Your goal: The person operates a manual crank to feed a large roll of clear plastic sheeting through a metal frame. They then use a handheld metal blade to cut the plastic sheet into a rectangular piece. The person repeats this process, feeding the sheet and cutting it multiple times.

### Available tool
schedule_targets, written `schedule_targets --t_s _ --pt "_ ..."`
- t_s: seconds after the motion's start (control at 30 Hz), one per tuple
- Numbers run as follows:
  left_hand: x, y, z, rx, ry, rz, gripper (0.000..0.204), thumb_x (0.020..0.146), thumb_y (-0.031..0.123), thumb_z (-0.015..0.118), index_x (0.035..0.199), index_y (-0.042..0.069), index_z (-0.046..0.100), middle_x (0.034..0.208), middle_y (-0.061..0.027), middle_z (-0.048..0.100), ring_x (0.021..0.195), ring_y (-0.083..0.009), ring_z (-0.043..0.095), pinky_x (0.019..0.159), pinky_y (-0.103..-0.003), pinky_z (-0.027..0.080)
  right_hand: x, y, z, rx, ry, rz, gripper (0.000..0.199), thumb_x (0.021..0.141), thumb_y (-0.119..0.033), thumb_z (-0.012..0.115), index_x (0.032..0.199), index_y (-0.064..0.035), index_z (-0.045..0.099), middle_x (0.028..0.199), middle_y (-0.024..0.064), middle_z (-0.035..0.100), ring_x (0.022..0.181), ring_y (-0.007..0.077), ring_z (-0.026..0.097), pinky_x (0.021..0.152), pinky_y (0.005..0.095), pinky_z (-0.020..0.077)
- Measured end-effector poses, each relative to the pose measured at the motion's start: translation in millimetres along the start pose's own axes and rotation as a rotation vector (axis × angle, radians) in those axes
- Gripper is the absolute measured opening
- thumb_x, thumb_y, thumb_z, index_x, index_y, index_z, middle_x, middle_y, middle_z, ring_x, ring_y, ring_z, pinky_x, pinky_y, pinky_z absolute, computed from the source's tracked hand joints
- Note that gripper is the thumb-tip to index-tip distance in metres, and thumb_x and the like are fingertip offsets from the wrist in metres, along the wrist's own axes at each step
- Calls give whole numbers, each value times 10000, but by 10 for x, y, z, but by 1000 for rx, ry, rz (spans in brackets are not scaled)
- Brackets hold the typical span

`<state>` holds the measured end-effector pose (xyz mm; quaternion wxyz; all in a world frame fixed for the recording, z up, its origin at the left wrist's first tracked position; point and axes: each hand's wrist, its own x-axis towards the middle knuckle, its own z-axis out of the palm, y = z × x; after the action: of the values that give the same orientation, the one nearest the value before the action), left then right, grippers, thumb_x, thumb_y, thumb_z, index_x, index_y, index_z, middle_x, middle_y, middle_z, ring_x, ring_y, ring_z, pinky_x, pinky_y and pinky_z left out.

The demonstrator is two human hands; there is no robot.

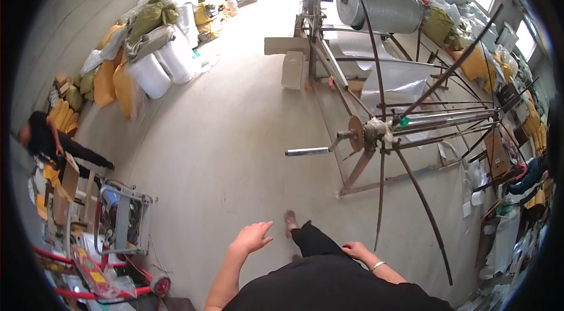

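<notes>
My left hand (254,237) is held out in front of my body, its fingers loosely stretched and nothing in them. Close to my right thigh hangs my right hand (356,250), fingers slightly apart and empty, a band on its wrist. Neither hand touches any equipment. Ahead on the right stands a metal winding reel (385,129) with long dark rods fanning out from its hub. A crank handle (306,151) with a silvery tube grip sticks out toward the left. Behind the reel, a large roll of translucent plastic film (382,5) is mounted on a rusty frame (314,34).
Sacks and white wrapped rolls (150,76) are piled along the left wall. A person in dark clothes (44,140) bends beside them. At lower left stand a metal-framed cart (123,217) and a red wheeled frame (158,284). A block (292,70) sits by the machine.
</notes>
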<state>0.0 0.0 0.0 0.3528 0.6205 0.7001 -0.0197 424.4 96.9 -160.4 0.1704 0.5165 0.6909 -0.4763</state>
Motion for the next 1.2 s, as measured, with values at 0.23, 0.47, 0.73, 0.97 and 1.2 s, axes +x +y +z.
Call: schedule_targets --t_s 0.23,0.47,0.73,0.97,1.2 --pt "1143 -1971 -768 -153 333 -8 484 881 308 609 1291 67 520 1221 -159 593 1121 -337 561 945 -428 461 1786 -1255 -187 -40 23 -97 397 853 -385 588 1089 -81 686 1052 161 686 989 325 650 871 400 506" --pt "762 -4141 -577 -367 -197 -549 461 859 300 602 1196 -14 586 1145 -233 631 1079 -335 611 926 -413 480 2826 -2680 -486 179 69 -114 392 849 -370 591 1123 -102 674 1066 166 679 1002 332 641 880 402 502" --pt "2377 -4913 -1908 -323 -185 -631 450 862 294 598 1182 -22 595 1118 -235 642 1062 -330 622 912 -408 487 3632 -3327 -1309 268 235 105 352 861 -346 583 1096 -100 673 1046 131 690 997 296 648 870 394 510" --pt "4309 -5355 -3396 -157 38 -353 440 865 288 594 1169 -30 602 1094 -238 652 1048 -327 631 900 -403 494 4222 -3978 -1727 274 282 160 333 859 -321 577 1095 -104 670 1057 130 684 1012 299 638 897 411 496" --pt "7189 -4087 -5128 -494 208 37 352 895 196 584 1157 -39 589 980 -130 684 867 -195 643 800 -326 512 4693 -4478 -2626 399 486 168 349 874 -312 593 1138 -89 642 1064 128 677 1008 297 633 869 398 501"
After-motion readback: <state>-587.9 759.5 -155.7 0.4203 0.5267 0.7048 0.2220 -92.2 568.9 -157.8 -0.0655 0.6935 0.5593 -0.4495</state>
